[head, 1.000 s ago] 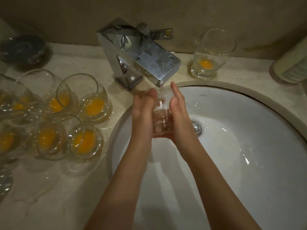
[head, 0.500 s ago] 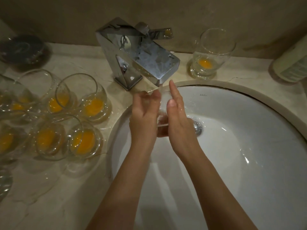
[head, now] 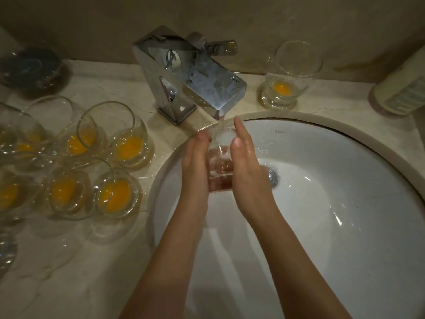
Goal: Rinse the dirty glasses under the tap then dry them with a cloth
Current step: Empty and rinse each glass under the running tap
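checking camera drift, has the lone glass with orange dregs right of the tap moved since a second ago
No. The lone clear glass with orange dregs stands in the same spot on the beige counter, right of the angular chrome tap and behind the white basin's rim.
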